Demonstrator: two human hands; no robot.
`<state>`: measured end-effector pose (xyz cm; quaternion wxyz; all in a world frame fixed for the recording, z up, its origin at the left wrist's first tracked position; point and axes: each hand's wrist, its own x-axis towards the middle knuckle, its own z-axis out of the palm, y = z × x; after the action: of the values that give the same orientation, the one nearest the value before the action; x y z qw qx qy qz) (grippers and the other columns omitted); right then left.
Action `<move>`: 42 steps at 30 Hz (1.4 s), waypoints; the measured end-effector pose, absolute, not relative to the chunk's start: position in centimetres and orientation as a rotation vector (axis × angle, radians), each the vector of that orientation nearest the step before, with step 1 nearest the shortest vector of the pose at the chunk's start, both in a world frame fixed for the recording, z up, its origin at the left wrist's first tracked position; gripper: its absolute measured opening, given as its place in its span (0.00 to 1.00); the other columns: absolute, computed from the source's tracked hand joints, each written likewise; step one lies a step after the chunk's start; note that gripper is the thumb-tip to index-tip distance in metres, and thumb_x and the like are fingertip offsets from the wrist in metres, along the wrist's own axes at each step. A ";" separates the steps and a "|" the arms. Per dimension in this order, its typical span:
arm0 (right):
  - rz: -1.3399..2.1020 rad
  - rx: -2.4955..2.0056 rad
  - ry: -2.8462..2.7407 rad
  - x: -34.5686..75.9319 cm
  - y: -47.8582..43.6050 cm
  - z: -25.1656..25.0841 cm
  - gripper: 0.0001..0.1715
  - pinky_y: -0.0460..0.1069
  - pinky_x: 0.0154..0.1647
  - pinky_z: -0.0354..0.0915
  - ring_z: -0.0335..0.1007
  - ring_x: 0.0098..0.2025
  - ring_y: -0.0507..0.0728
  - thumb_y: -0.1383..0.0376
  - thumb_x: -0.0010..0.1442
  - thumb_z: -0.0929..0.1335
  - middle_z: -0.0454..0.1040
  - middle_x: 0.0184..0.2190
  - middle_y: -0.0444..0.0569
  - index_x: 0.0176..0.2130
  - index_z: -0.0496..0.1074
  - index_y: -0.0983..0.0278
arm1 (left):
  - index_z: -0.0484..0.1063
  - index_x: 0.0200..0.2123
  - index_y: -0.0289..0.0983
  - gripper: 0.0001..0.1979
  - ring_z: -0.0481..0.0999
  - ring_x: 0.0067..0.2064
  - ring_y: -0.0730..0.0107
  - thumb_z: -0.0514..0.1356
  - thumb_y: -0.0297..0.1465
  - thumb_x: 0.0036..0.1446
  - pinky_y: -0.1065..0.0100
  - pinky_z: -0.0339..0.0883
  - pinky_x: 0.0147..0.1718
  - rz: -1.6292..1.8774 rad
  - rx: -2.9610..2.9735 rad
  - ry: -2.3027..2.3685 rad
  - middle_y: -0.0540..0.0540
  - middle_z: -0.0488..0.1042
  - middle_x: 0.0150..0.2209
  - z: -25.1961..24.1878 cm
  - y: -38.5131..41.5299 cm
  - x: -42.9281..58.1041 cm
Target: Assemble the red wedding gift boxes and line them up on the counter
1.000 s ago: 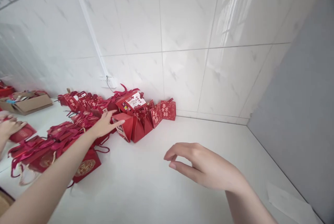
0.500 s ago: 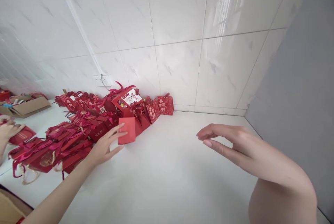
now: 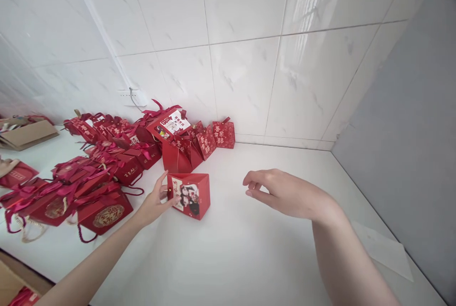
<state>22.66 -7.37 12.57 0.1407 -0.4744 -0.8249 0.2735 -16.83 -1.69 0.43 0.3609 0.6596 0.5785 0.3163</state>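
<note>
In my left hand (image 3: 158,201) is a red paper gift box (image 3: 199,199) with a printed picture of a couple on its front. The thumb rests on the picture side and the fingers reach behind, with the box tilted at table height. My right hand (image 3: 270,187) hovers to the right of the box with bent fingers. A gap shows between its thumb and fingers, and nothing is held there. Just behind the held box stand several red boxes with gold lettering (image 3: 223,135), by the wall.
Many red gift boxes with ribbons and rope handles (image 3: 107,215) crowd the white table (image 3: 228,258) at left. Another person's hand (image 3: 7,167) holds a red box at the left edge. A cardboard box (image 3: 28,135) sits farther back. A grey panel (image 3: 402,130) borders the right.
My left hand has brought the red gift box right and nearer, turning its picture side into view. My right hand has moved left toward it. The view has shifted slightly.
</note>
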 end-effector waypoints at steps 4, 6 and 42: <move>0.805 -1.381 -2.388 22.8 -6.9 12.1 0.17 0.51 0.39 0.66 0.71 0.44 0.59 0.55 0.66 0.58 0.75 0.45 0.47 0.48 0.69 0.55 | 0.67 0.51 0.35 0.29 0.77 0.47 0.56 0.66 0.43 0.49 0.58 0.71 0.48 0.704 1.504 1.317 0.39 0.78 0.44 1.8 -1.2 -15.9; 0.781 -1.358 -2.361 22.8 -6.8 12.0 0.19 0.52 0.44 0.65 0.69 0.49 0.59 0.54 0.66 0.59 0.72 0.51 0.48 0.52 0.67 0.55 | 0.73 0.40 0.35 0.20 0.78 0.43 0.57 0.65 0.43 0.49 0.62 0.72 0.43 0.688 1.594 1.321 0.42 0.79 0.41 4.5 -0.6 -14.1; 0.465 -1.265 -2.121 24.9 -3.9 9.3 0.12 0.47 0.37 0.64 0.73 0.37 0.54 0.68 0.59 0.66 0.77 0.34 0.45 0.43 0.73 0.58 | 0.54 0.14 0.36 0.25 0.42 0.18 0.79 0.60 0.45 0.51 0.67 0.35 0.18 0.217 2.393 0.970 0.53 0.44 0.18 8.1 2.6 2.6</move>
<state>24.91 -3.87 9.34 0.3091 -0.4787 -0.8028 0.1758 2.58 2.62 8.06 0.2717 0.8887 0.3604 0.0805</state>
